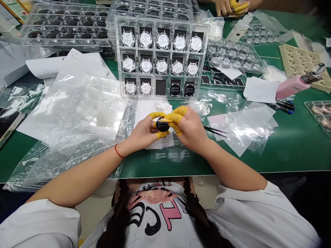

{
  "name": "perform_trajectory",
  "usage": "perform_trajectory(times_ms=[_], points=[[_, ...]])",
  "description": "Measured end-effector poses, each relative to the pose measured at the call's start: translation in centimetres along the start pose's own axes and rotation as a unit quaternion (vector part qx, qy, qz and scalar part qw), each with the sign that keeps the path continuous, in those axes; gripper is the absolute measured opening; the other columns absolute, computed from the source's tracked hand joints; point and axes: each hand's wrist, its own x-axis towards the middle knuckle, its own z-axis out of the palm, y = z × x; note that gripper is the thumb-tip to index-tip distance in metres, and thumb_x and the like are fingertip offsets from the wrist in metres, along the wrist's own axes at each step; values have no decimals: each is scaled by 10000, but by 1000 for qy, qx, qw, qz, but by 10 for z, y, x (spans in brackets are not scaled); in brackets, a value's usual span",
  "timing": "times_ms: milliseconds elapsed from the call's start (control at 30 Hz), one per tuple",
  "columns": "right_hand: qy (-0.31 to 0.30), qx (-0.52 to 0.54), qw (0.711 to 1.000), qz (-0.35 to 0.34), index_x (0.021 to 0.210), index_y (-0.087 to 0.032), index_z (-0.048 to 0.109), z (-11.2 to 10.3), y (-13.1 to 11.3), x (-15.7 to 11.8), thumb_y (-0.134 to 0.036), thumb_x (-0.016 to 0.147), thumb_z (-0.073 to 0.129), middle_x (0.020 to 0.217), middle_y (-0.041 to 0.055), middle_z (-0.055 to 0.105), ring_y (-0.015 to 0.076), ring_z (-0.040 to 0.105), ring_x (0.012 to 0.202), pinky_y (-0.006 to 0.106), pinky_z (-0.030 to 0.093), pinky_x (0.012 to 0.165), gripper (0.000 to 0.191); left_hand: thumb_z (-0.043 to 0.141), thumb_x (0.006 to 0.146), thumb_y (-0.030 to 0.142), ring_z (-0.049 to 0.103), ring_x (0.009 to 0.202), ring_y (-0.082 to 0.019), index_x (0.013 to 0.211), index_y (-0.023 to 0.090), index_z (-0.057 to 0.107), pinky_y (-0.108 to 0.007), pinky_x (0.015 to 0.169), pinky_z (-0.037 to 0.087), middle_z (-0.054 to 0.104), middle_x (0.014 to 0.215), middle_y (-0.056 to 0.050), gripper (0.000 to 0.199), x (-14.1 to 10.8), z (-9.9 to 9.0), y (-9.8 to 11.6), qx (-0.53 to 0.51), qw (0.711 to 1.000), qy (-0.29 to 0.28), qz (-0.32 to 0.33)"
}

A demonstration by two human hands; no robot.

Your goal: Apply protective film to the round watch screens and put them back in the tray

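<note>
Steadying the round black piece [163, 126] by its rim, rather than across its printed face, seemed the sound way to work, since a smudge or crooked edge would probably have shown on that dark surface. A light, even hold from the left hand [142, 132] looked best, leaving the right hand [193, 130] to do the fine work. The piece was raised above the desk [139, 168], in front of the upright clear tray [203, 44].

The left fingers were curled narrowly around the piece, one at its near edge and another at its far edge. The right fingers were bunched close together at its upper right; whether they gripped it or merely touched it could not be told. Both forearms angled inward from wide elbows, bringing the hands together. Tweezers [217, 131] stuck out beside the right wrist, held or lying loose, impossible to tell.
</note>
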Motion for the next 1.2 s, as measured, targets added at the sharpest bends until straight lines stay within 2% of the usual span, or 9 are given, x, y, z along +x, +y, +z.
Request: perform_trajectory(times_ms=[167,433,567,667,733,833,900,1033,1200], points=[[50,-143,979,-133,947,-202,661,9,-9,-3,-99,924,475,925,70,613,199,465,873,341,393,759,214,798,635,136,560,516,-55,1222,165,502,-167,496,430,593,634,90,658,-1,-5,7,69,996,50,-8],[66,-144,975,-154,1025,-206,640,10,-15,-3,-76,922,471,901,66,639,195,512,886,358,429,796,236,809,576,63,680,706,-100,1215,162,504,-176,617,513,690,796,27,715,1,-12,3,40,996,71,33],[51,41,998,0,1108,-230,589,-5,7,3,-252,995,453,1003,50,682,165,593,913,342,473,803,178,802,716,226,735,758,-153,1237,206,467,-280,721,592,708,831,16,620,2,-16,0,19,997,25,71],[43,113,967,226,1200,-203,538,-14,45,7,-333,990,444,1174,110,662,192,614,996,378,510,826,264,777,766,293,756,810,-188,1238,225,457,-380,816,619,714,848,10,574,3,-17,1,-1,996,8,83],[-10,92,953,289,1046,-182,619,-12,68,7,-283,895,573,1021,130,688,235,605,904,437,506,785,187,784,760,292,757,816,-194,1237,225,466,-401,837,621,712,836,13,578,3,-17,1,3,997,5,78],[-25,34,952,303,774,-188,635,-1,75,7,-235,787,656,853,133,653,298,556,916,561,448,870,53,788,756,297,755,816,-192,1252,232,475,-399,836,625,707,829,18,591,5,-16,0,4,997,0,75],[-9,64,955,288,861,-191,645,7,57,9,-315,852,588,967,134,655,304,543,1014,573,416,954,137,795,748,296,752,807,-186,1257,238,483,-398,836,629,705,831,22,600,5,-16,-2,1,997,-6,75],[-58,305,915,257,1191,-216,560,14,9,19,-396,909,515,921,39,622,181,578,872,391,503,833,337,796,741,264,745,819,-175,1304,234,465,-403,866,625,716,866,10,654,6,-15,-4,-13,997,-30,75],[10,319,907,273,1065,-225,544,14,13,51,-206,852,583,751,-34,498,118,497,700,305,451,714,217,765,766,235,736,784,-170,1469,180,243,-398,867,596,736,801,-7,877,6,-17,-3,-3,999,-6,48]])
